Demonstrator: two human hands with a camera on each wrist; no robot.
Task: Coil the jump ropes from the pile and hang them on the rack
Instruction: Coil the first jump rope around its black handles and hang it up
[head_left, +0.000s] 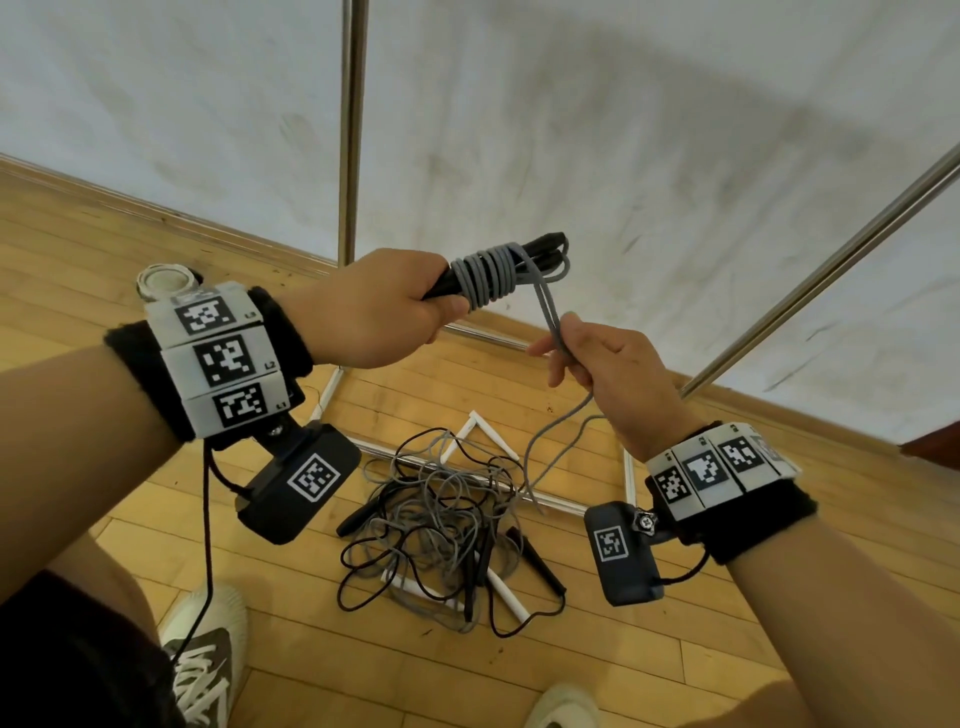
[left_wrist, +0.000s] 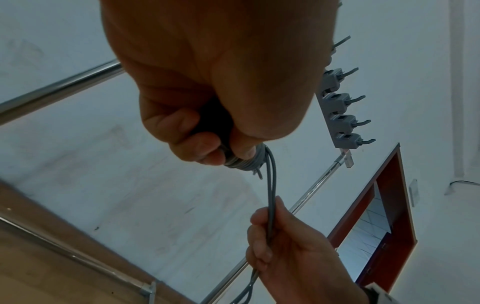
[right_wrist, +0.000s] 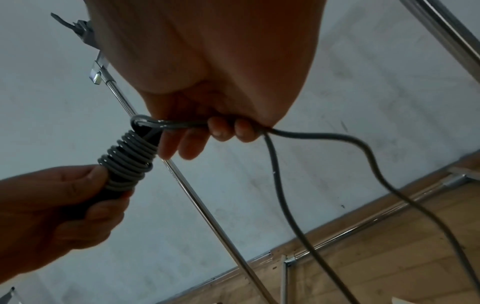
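Left hand (head_left: 379, 306) gripping black handles (head_left: 540, 249), right hand (head_left: 608, 358) pinching grey rope (head_left: 485, 275), tangled pile (head_left: 441, 525) below

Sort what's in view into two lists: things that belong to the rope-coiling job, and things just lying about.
Part of the job:
- left hand gripping the black handles
- grey rope wound round them
- right hand pinching the rope's loose strands
- rope pile on the floor
- rack, with its hooks

Just lying about:
- white sticks
- shoes
- doorway

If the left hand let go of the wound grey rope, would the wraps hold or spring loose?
Probably loosen: the grey rope looks springy, its tail sagging in curves. The right hand holds it taut; no knot shows.
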